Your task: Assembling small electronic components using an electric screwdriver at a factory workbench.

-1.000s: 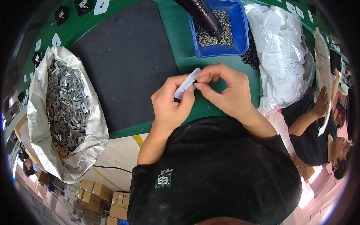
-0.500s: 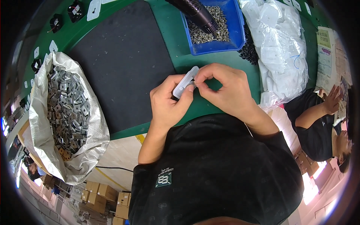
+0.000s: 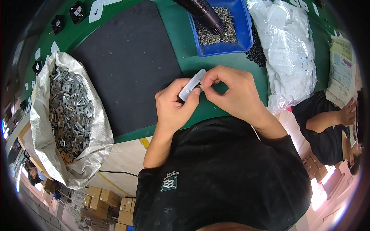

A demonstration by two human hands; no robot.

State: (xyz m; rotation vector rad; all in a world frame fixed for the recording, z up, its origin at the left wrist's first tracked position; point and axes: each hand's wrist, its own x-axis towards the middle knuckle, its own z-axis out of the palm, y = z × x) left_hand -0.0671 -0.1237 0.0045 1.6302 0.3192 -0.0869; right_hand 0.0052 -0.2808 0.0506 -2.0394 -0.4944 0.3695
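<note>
A translucent white plastic plate (image 3: pixel 188 89), elongated with rounded ends, is held tilted above the green table by my left hand (image 3: pixel 173 101). The left thumb presses along its near side, and the other fingers are partly hidden behind it. My right hand (image 3: pixel 233 89) pinches thumb and forefinger together at the plate's right edge. Between those fingertips is something small and dark, too hidden to name. Beyond my hands, a dark power screwdriver (image 3: pixel 202 15) hangs over a blue bin (image 3: pixel 223 50) of small metal screws (image 3: pixel 227 23).
A black mat (image 3: pixel 131 69) covers the table's left part. At far left stands a white woven sack (image 3: pixel 102 142) of metal clips (image 3: pixel 73 100). Small black rings (image 3: pixel 256 54) lie beside a clear bag (image 3: pixel 287 57) of white plates. At right, a co-worker's hand (image 3: pixel 348 112) touches printed paper (image 3: pixel 342 73).
My hands and the plate stay almost in place, with a very slight shift to the right. The co-worker's hand and the paper at right have moved.
</note>
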